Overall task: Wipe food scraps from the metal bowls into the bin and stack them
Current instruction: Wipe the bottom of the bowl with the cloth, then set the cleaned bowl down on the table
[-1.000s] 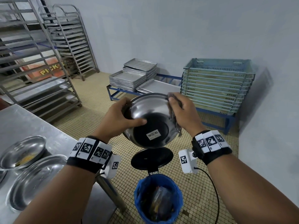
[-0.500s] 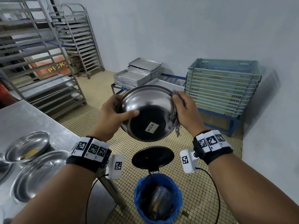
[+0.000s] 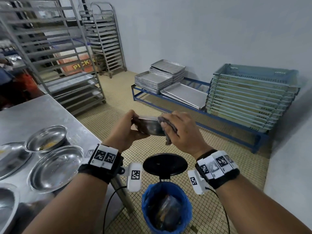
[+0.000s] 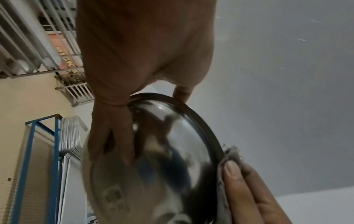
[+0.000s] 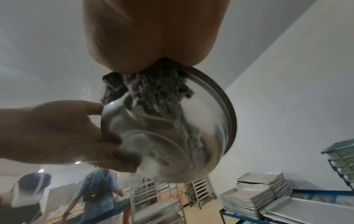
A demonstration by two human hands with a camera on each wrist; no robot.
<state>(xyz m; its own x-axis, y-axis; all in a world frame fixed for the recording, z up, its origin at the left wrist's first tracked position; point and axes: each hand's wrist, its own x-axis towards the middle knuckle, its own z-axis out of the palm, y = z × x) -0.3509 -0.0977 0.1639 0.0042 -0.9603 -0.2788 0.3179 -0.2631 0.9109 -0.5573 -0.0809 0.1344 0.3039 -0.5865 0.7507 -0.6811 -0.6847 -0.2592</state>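
I hold a metal bowl (image 3: 147, 126) almost level above the bin (image 3: 166, 208), which has a blue liner and a raised black lid (image 3: 165, 164). My left hand (image 3: 125, 130) grips the bowl's left rim, thumb on top and fingers (image 4: 111, 136) under its base. My right hand (image 3: 182, 132) pinches a grey cloth (image 3: 168, 130) against the right rim. In the right wrist view the cloth (image 5: 153, 87) hangs over the bowl's (image 5: 172, 136) side. The bowl's inside is hidden. Three more bowls (image 3: 46, 138) (image 3: 57, 168) (image 3: 8, 200) sit on the steel table, the far one with yellow scraps.
The steel table (image 3: 42, 112) is at my left, its leg (image 3: 123, 196) close to the bin. Tray racks (image 3: 55, 53) stand behind it. A low blue frame (image 3: 202, 108) along the wall carries stacked trays and crates (image 3: 253, 97). People stand behind me (image 5: 95, 197).
The bowl has turned from showing me its labelled underside to lying almost level. Both hands kept their hold. My view has lifted toward the wall.
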